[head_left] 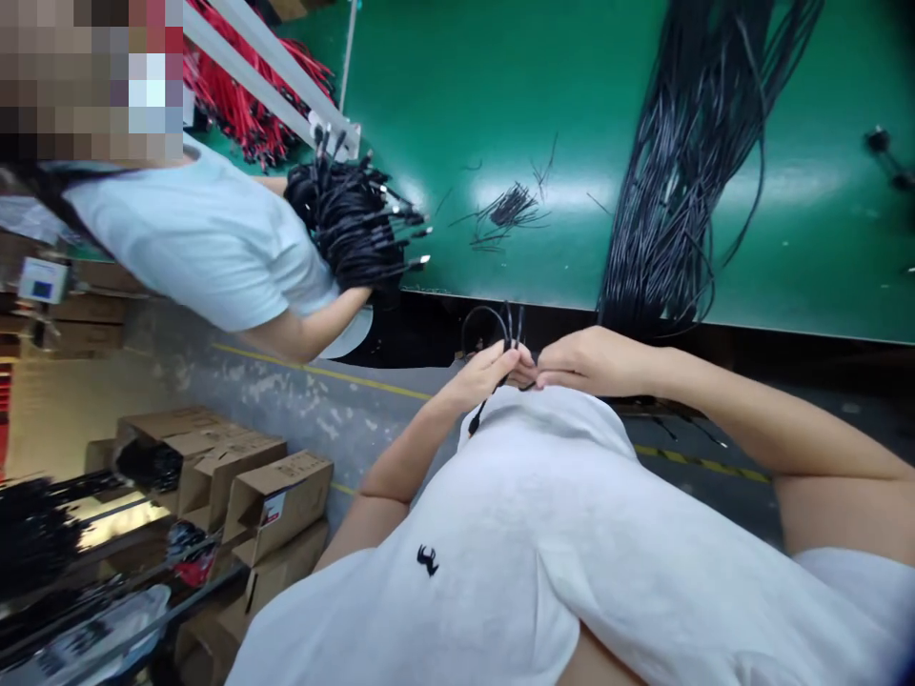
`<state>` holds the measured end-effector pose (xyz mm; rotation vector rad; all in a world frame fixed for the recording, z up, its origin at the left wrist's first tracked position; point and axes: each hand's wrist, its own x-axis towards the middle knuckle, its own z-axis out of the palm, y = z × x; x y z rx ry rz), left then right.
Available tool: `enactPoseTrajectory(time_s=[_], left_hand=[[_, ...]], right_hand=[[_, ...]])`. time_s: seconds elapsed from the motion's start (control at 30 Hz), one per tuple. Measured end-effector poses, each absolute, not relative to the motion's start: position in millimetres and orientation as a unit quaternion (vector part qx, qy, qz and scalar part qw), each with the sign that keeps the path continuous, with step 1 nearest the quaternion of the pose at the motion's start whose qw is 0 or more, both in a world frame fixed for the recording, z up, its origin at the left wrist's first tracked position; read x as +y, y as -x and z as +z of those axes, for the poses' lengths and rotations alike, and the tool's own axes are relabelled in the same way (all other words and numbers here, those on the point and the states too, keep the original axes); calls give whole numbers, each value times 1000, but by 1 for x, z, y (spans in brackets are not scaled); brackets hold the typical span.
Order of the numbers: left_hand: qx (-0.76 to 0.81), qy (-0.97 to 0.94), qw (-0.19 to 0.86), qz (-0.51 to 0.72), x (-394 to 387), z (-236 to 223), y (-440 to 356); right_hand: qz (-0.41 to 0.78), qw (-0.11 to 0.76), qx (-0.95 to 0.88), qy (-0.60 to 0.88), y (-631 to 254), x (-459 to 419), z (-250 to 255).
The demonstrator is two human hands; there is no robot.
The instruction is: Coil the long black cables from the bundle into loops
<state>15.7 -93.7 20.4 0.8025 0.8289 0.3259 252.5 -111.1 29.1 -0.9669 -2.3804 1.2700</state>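
My left hand (487,375) is closed around a looped black cable (509,324) in front of my waist. The cable's loops stick up above the fingers, and one end with a dark plug (474,423) hangs below against my white shirt. Close beside it, my right hand (592,362) has its fingers pinched together at a short dark piece of the cable between the two hands. Its fingertips are partly hidden, facing the left palm.
A green table (457,76) lies ahead, bearing a thick bundle of black cables (672,181), short black offcuts (511,205) and red cables (300,76). At left, a co-worker (200,229) holds coiled black cables (350,219). Cardboard boxes (278,495) stand at lower left.
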Motion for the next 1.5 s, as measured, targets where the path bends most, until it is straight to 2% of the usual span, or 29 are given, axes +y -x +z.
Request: enactPoseTrajectory(time_s=[0.17, 0.4, 0.53, 0.67, 0.77, 0.87, 0.9, 0.97, 1.03, 1.1, 1.2, 1.3, 1.4, 1.5], left_hand=[[372, -382, 833, 147, -88, 20, 10], [345, -360, 867, 20, -88, 20, -1], [338, -260, 903, 49, -88, 29, -2], [392, -177, 888, 163, -82, 38, 12], [405, -163, 866, 243, -81, 42, 22], [399, -152, 862, 275, -80, 42, 26], [396, -147, 859, 288, -78, 42, 26], [401, -141, 844, 326, -72, 37, 24], [429, -156, 822, 340, -69, 28, 19], [464, -200, 810, 300, -70, 16, 12], [454, -276, 825, 194, -84, 1, -3], [382, -330, 854, 124, -98, -1, -10], [351, -342, 866, 98, -100, 7, -7], [364, -326, 866, 107, -95, 13, -2]], right_hand=[[489, 183, -752, 403, -294, -99, 3], [418, 210, -799, 378, -272, -86, -7], [417, 230, -803, 358, -268, -73, -9], [330, 241, -798, 444, -322, -63, -51], [221, 188, -762, 579, -378, -60, -94], [160, 58, -739, 652, -399, -72, -112], [160, 22, -756, 634, -392, -82, -108], [186, 1, -823, 537, -360, -107, -91], [229, 65, -887, 394, -315, -133, -65], [247, 124, -910, 309, -273, -147, -37], [241, 165, -901, 321, -236, -133, -9], [283, 167, -880, 344, -235, -105, -2], [364, 174, -840, 363, -257, -91, -11], [387, 194, -804, 409, -273, -94, -21]])
